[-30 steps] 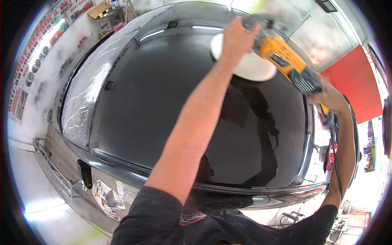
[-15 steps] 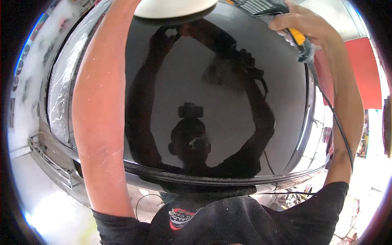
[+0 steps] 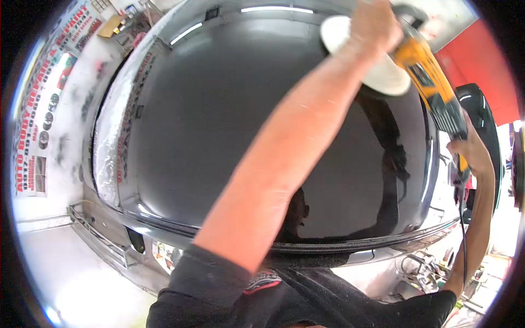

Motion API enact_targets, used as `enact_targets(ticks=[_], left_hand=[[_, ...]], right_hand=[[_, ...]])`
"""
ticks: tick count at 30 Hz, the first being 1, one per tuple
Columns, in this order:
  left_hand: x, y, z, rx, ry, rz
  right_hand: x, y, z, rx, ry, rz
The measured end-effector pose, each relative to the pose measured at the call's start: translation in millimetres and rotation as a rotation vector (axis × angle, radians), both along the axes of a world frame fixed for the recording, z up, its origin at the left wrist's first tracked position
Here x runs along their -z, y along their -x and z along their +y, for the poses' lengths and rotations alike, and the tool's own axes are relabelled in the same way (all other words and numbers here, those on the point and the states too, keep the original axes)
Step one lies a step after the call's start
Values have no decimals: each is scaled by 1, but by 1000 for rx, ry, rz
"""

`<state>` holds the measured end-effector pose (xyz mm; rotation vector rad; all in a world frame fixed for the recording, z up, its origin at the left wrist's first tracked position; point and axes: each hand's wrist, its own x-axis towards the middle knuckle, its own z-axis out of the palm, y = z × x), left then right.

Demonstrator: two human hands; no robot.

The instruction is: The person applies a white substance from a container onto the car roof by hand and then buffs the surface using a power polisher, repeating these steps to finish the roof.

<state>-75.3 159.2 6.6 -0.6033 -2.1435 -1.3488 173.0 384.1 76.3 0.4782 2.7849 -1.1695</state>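
Note:
A yellow and black power polisher [image 3: 421,64] lies slantwise at the upper right, over the far right part of a glossy black car panel [image 3: 229,120]. Its round white pad [image 3: 392,78] is tilted in this view and is at the panel; full contact cannot be made out. My left hand [image 3: 376,26] is closed at the polisher's front end, by the pad, with my forearm crossing above the panel. My right hand [image 3: 474,148] wraps the rear handle, where a black cord [image 3: 465,240] hangs down along my arm.
Clear plastic sheeting [image 3: 112,142] covers the panel's left side. A lettered banner [image 3: 41,120] hangs on the left wall, above a metal rack [image 3: 101,235]. A red surface [image 3: 486,60] and another dark car part [image 3: 473,104] stand at right. Clutter [image 3: 418,273] lies below right.
The polisher has moved to the right and nearer to me, pad included. My left arm has swung right across the panel, and my right hand has come lower. The view has shifted, showing more banner.

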Motion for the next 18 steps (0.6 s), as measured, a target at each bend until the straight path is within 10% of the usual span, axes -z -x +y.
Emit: enact_targets(ticks=[10, 18], left_hand=[[7, -20, 30, -32, -103, 127], [-3, 0, -215, -340, 4, 23]], right_hand=[[-6, -32, 11, -12, 5, 16], [-11, 84, -140, -465, 3, -50]])
